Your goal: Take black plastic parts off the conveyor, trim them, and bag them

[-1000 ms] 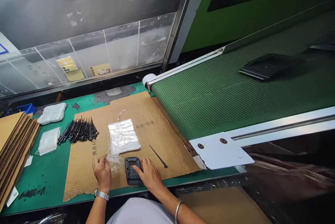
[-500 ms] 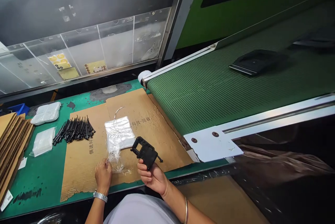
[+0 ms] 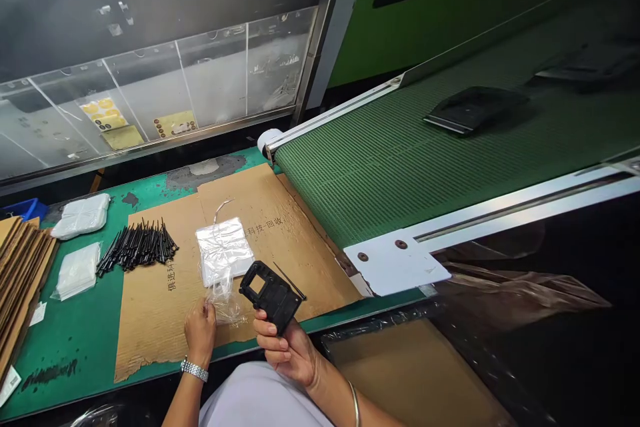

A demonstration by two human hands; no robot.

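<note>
My right hand (image 3: 286,354) is closed around a black plastic housing (image 3: 274,300) with a rectangular window at its upper end. Along the housing's right side a thin black rod (image 3: 290,281) shows; whether it is joined to the housing I cannot tell. My left hand (image 3: 201,332) pinches the crumpled edge of a clear plastic bag (image 3: 224,299). That bag lies at the near side of a stack of clear bags (image 3: 225,250) on the cardboard sheet (image 3: 280,197). A pile of thin black rods (image 3: 137,245) rests to the left of the stack.
A green conveyor belt (image 3: 340,167) slopes down to the cardboard from the right, carrying black housings (image 3: 473,109). More bag bundles (image 3: 81,215) lie on the green table (image 3: 55,340). Stacked cardboard (image 3: 23,280) stands at far left. A white plate (image 3: 395,267) caps the conveyor's near corner.
My right hand has turned the black housing and shifted it slightly left, so more of the thin rod shows. My left hand still grips the bag. The whole view has shifted a little.
</note>
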